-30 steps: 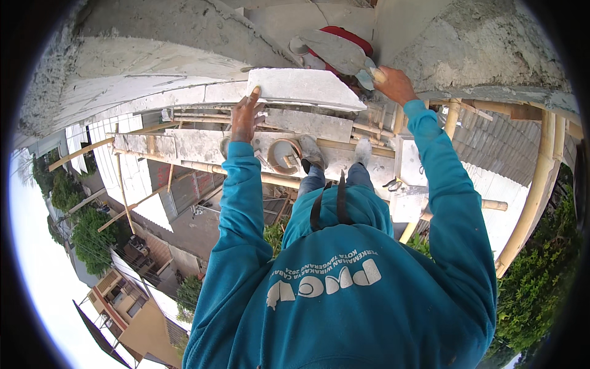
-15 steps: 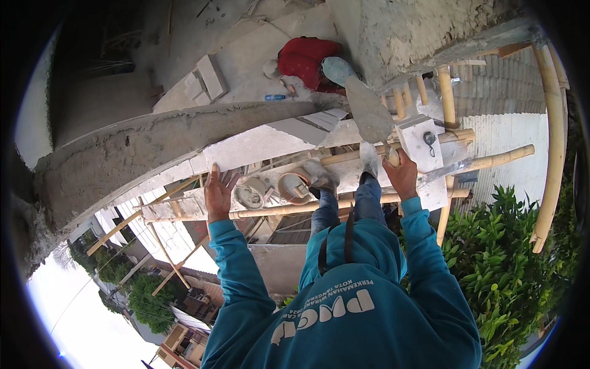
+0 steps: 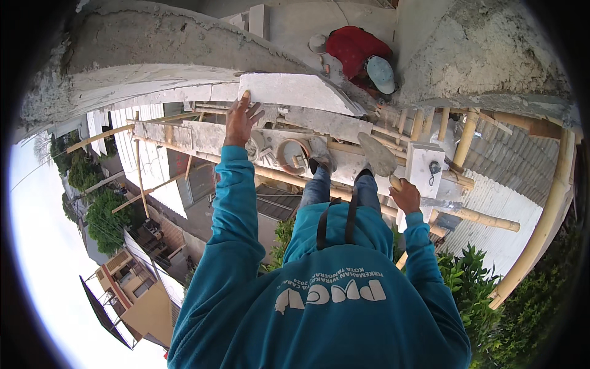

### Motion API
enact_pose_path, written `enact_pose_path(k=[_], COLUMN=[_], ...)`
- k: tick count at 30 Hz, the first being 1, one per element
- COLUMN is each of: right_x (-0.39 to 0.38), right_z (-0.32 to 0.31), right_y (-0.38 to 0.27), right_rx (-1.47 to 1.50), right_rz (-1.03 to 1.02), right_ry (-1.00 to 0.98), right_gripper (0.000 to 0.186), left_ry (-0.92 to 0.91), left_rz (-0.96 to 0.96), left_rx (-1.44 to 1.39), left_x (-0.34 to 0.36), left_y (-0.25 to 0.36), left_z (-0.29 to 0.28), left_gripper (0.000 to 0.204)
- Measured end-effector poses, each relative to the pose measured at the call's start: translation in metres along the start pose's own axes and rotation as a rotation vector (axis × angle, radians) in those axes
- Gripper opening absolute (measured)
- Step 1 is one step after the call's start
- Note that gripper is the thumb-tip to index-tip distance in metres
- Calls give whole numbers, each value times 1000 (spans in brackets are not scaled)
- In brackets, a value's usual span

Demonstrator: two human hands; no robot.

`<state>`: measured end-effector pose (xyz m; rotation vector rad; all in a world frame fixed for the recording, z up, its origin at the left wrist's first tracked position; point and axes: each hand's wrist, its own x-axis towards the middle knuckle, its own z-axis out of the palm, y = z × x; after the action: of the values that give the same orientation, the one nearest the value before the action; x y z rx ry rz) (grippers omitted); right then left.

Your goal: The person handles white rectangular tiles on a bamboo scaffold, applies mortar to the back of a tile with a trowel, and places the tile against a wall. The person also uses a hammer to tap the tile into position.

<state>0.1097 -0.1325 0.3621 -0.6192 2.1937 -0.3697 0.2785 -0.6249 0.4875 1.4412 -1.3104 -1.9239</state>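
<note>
My left hand (image 3: 242,126) touches the edge of a white, angle-cut block (image 3: 294,91) along the concrete beam, its fingers spread apart. My right hand (image 3: 404,197) grips the wooden handle of a mortar-coated trowel (image 3: 378,155), whose blade points up and left, beside a stack of white blocks (image 3: 419,166) carrying a small black object (image 3: 434,167). Below the angled block, an orange-brown bucket (image 3: 281,161) and a grey bucket (image 3: 255,138) stand on a plank near my feet.
A person in a red top and pale blue cap (image 3: 350,52) crouches beyond the beam (image 3: 153,46). Rough concrete (image 3: 473,55) rises at upper right. Bamboo scaffold poles (image 3: 541,221) surround the planks (image 3: 209,135), high above corrugated roofs (image 3: 491,190), trees and houses.
My right hand with the trowel has come down from beside the upper concrete to the block stack at right. My left hand stays at the angled block. The camera view has shifted and swung.
</note>
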Motion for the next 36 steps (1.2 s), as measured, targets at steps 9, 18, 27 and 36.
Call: enact_pose_path(k=[9, 18, 27, 36], right_x=[78, 132, 177, 171], right_z=[38, 177, 364, 425], right_y=[-98, -278, -497, -570], right_rx=[-441, -462, -463, -418], right_rz=[-304, -506, -527, -953], right_ry=[-365, -566, -744, -624], right_gripper=[61, 56, 47, 62], left_ry=[180, 472, 815, 758], left_rz=[212, -288, -659, -748], left_rx=[92, 308, 74, 142], left_x=[-55, -191, -265, -270], left_y=[-39, -257, -359, -378], left_z=[9, -64, -99, -120], left_gripper=[88, 68, 64, 56])
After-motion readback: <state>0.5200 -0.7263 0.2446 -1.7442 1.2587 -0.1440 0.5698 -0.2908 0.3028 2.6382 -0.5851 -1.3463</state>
